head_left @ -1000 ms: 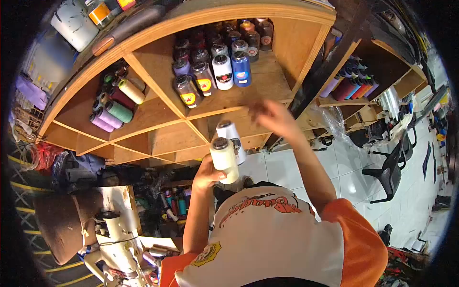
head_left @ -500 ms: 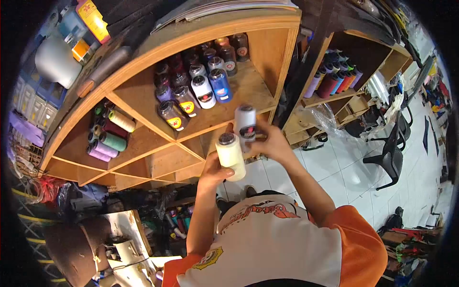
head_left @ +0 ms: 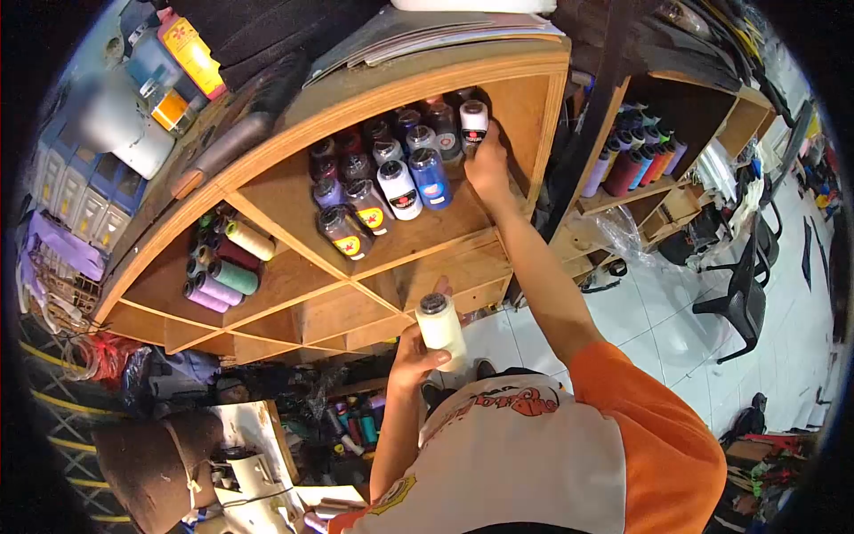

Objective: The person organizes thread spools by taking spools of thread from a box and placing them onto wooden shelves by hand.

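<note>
In the head view, my left hand (head_left: 416, 356) is closed around a cream thread spool (head_left: 443, 334) with a dark top end, held upright below the shelf's front edge. My right hand (head_left: 487, 165) reaches into the upper compartment, gripping the lower part of a white thread spool (head_left: 474, 120) with a black label. To its left stand several spools in rows, among them a blue spool (head_left: 431, 178), a white spool with a black label (head_left: 398, 189) and a dark spool with a yellow label (head_left: 345, 233). My right fingertips are partly hidden.
The wooden shelf (head_left: 374, 82) has a curved top edge and slanting dividers. Coloured spools (head_left: 222, 276) lie in its left compartment. A second shelf (head_left: 740, 120) with more spools stands to the right. A black chair (head_left: 743, 307) is on the tiled floor, and a sewing machine (head_left: 249, 485) is lower left.
My right hand has moved up and away from the cream spool, carrying the white spool into the upper compartment. My left hand still holds the cream spool, and the view has shifted slightly.
</note>
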A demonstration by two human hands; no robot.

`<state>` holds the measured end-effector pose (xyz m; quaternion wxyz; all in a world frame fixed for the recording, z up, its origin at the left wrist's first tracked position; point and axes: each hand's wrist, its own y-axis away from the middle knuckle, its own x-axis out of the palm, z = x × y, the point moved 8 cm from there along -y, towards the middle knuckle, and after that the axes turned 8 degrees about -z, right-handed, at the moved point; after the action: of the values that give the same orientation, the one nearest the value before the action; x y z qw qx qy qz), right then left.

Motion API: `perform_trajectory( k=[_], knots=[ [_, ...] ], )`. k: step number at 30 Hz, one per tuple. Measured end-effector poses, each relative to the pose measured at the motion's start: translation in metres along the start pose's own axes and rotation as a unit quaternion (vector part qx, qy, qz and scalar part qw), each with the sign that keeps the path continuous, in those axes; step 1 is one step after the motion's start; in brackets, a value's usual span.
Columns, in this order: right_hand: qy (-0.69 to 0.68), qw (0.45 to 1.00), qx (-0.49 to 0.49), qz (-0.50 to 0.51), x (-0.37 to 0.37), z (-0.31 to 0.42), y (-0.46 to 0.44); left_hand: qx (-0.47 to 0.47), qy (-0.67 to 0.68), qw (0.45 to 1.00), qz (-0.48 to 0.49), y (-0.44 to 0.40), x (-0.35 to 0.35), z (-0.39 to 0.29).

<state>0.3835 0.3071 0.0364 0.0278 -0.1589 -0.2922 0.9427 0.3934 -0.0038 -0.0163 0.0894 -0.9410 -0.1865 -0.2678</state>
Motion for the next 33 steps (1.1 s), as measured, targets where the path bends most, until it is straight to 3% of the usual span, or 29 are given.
perform_trajectory(
  k=[1,7,19,20,23,24,27,28,29,30,32,33],
  knots=[
    [0.011,0.999,0.043,0.032,0.004,-0.003,0.001,0.0,0.002,1.0,-0.004,0.001,-0.003,0.001],
    [0.151,0.984,0.06,0.067,0.001,-0.001,-0.008,0.005,0.0,1.0,-0.028,0.009,-0.013,-0.001],
    [0.182,0.982,0.055,0.012,-0.006,-0.006,0.0,-0.013,0.017,0.999,-0.024,0.005,-0.014,-0.002],
    [0.204,0.976,0.058,0.053,-0.003,-0.004,0.0,-0.014,0.018,1.0,-0.019,0.005,-0.014,-0.002],
    [0.176,0.981,0.065,0.042,-0.005,-0.011,0.0,-0.016,0.003,1.0,-0.027,0.006,-0.011,-0.004],
    [0.14,0.989,0.038,-0.032,-0.019,-0.002,0.002,-0.016,-0.006,0.999,-0.034,0.004,-0.011,-0.005],
    [0.092,0.995,0.011,0.033,-0.038,0.011,0.011,-0.066,-0.127,0.984,-0.102,-0.006,-0.032,0.006],
    [0.034,0.994,-0.054,0.094,-0.049,0.033,0.023,-0.028,-0.147,0.979,-0.139,-0.013,-0.028,-0.004],
    [-0.078,0.969,0.084,0.221,-0.053,0.03,0.044,-0.026,-0.222,0.96,-0.167,-0.016,-0.028,-0.009],
    [-0.186,0.897,0.217,0.336,-0.058,0.036,0.074,-0.017,-0.236,0.954,-0.184,-0.021,-0.027,-0.012],
    [-0.142,0.874,0.158,0.437,-0.087,0.069,0.109,0.047,-0.313,0.924,-0.216,-0.036,-0.02,-0.027],
    [-0.162,0.891,0.127,0.403,-0.097,0.075,0.119,0.095,-0.374,0.893,-0.232,-0.04,-0.011,-0.036]
  ],
)
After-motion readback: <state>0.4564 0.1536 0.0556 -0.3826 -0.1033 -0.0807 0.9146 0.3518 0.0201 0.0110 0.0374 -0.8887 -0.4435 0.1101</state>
